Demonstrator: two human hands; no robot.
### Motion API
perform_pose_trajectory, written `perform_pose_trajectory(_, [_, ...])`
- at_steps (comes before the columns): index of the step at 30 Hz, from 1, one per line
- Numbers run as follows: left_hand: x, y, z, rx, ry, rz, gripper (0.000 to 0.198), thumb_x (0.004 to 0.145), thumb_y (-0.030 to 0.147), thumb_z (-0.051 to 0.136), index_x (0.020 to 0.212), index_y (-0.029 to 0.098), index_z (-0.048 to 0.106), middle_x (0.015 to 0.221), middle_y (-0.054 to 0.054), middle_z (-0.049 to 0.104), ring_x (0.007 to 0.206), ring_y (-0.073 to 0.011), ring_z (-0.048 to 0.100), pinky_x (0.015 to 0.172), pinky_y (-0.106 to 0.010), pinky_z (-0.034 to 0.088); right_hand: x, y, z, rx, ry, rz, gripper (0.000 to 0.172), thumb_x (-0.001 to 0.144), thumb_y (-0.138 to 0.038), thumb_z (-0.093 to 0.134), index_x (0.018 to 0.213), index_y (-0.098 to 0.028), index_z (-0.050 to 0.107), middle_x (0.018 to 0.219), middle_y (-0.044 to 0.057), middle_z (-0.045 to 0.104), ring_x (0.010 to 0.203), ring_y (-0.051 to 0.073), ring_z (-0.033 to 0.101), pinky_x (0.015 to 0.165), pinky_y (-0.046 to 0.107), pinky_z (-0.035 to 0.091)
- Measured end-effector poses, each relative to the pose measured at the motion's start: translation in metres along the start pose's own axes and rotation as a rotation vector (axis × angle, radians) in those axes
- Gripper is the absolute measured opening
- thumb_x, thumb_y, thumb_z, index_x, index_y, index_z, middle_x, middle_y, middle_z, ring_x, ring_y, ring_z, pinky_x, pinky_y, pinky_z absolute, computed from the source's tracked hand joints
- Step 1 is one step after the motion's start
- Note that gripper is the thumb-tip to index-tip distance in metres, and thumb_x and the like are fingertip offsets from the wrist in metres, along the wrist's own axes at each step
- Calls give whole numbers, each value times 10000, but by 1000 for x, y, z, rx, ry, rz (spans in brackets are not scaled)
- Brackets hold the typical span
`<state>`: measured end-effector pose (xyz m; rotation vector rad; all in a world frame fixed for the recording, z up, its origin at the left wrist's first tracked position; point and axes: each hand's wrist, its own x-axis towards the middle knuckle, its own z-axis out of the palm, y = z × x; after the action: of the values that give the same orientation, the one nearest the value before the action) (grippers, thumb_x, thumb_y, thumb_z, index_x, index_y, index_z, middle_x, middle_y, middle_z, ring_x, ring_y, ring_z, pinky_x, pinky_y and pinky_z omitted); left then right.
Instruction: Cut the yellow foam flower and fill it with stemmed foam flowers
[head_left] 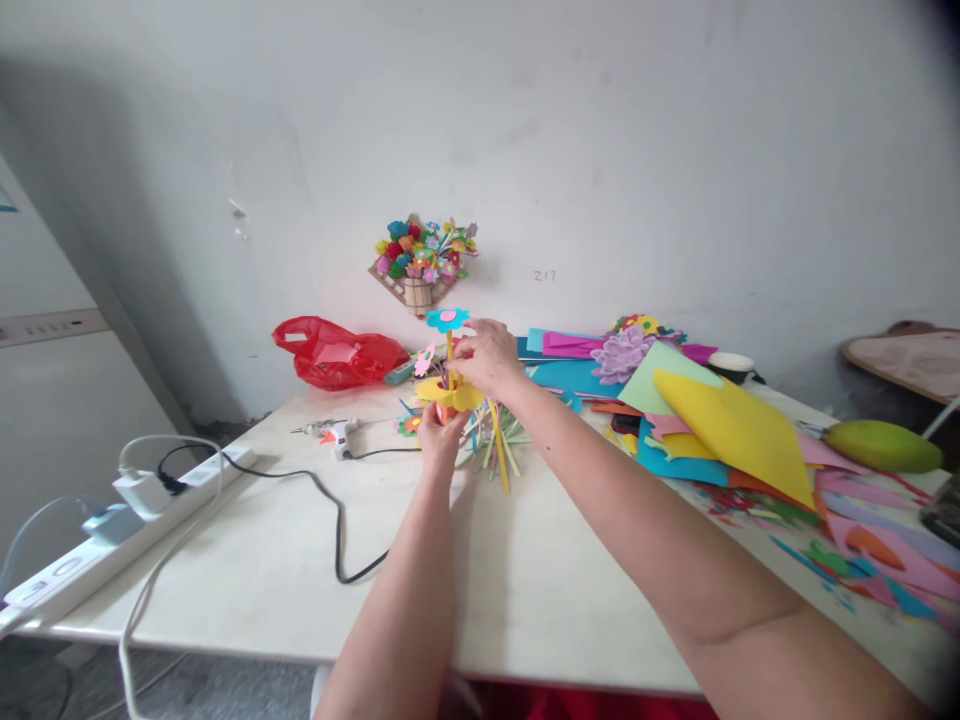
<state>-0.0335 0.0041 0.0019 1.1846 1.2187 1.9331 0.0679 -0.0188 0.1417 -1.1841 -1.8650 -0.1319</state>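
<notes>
My left hand (pixel 440 432) is closed around the lower part of a foam flower pot with a yellow petal-shaped rim (pixel 466 396). Above that rim, my right hand (pixel 489 358) pinches the yellow stem of a foam flower (pixel 448 319) with blue petals and a pink middle. The stem stands upright, its lower end hidden by the rim. A small pink flower (pixel 425 359) leans out on the left of the pot. Behind and right of my hands lie loose foam strips (pixel 510 450), yellow and green.
A glue gun (pixel 341 437) lies left, its black cable crossing the table. Beyond it sits a red plastic bag (pixel 337 355). A power strip (pixel 135 540) runs along the left edge. Foam sheets (pixel 731 430) and scraps cover the right, near a green mango-like fruit (pixel 883 446).
</notes>
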Motion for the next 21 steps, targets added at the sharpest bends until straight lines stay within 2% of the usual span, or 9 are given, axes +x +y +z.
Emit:
perform_pose_trajectory(4, [1, -3, 0, 6, 6, 3, 336, 510, 360, 740, 733, 186, 559, 605, 40, 557, 540, -106, 506, 511, -217, 403, -2, 3, 5, -41, -49, -23, 63, 638, -328, 737, 623, -268, 722, 1194, 14, 619, 1221, 290, 428, 1011, 477, 353])
perform_pose_trajectory(10, [2, -3, -1, -3, -5, -4, 344, 506, 360, 731, 726, 183, 536, 577, 60, 525, 494, -85, 461, 497, -212, 389, -4, 4, 9, -76, -75, -68, 83, 640, -335, 740, 638, -256, 716, 1244, 33, 595, 1276, 308, 382, 1050, 506, 288])
perform_pose_trajectory(15, [-1, 1, 0, -59, -31, -2, 347, 502, 340, 728, 735, 183, 524, 579, 70, 516, 462, -70, 427, 487, -213, 386, -7, 4, 9, -90, -61, -82, 77, 685, -307, 699, 660, -235, 713, 1254, 63, 583, 1284, 317, 370, 1046, 495, 285])
perform_pose_trajectory(21, [-2, 3, 1, -55, -17, 3, 331, 495, 311, 726, 726, 181, 527, 587, 61, 526, 492, -77, 451, 508, -215, 400, -8, 5, 9, -113, -40, -138, 105, 731, -247, 628, 702, -215, 724, 1264, 78, 564, 1290, 297, 349, 1058, 445, 264])
